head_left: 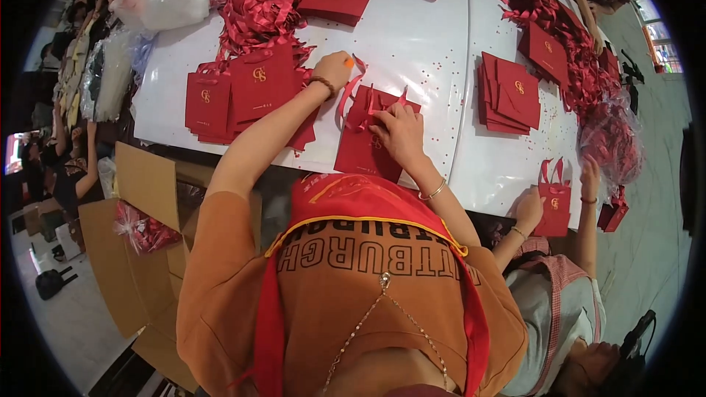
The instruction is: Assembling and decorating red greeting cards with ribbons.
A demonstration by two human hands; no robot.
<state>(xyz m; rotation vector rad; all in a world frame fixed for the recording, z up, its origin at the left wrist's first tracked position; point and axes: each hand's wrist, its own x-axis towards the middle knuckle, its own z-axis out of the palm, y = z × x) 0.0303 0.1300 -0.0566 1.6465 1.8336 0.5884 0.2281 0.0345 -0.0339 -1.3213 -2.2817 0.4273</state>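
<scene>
A red paper gift bag (356, 148) with a gold mark lies flat on the white table in front of me. My right hand (401, 131) rests over its upper part, fingers curled and pinching at the ribbon by its top edge. A loose red ribbon (343, 101) loops up from the bag towards my left hand (333, 70). That hand is closed on the ribbon's upper end, beyond the bag, with something orange on a fingertip. Left of it lie stacked red bags (259, 87) with ribbon handles; my left forearm crosses over some of them.
Heaped red ribbons (261, 7) and more red bags (337, 1) cover the far side. Another bag stack (509, 95) lies right. A co-worker's hand (528, 209) holds a small bag (554, 207). An open cardboard box (132, 265) stands at lower left.
</scene>
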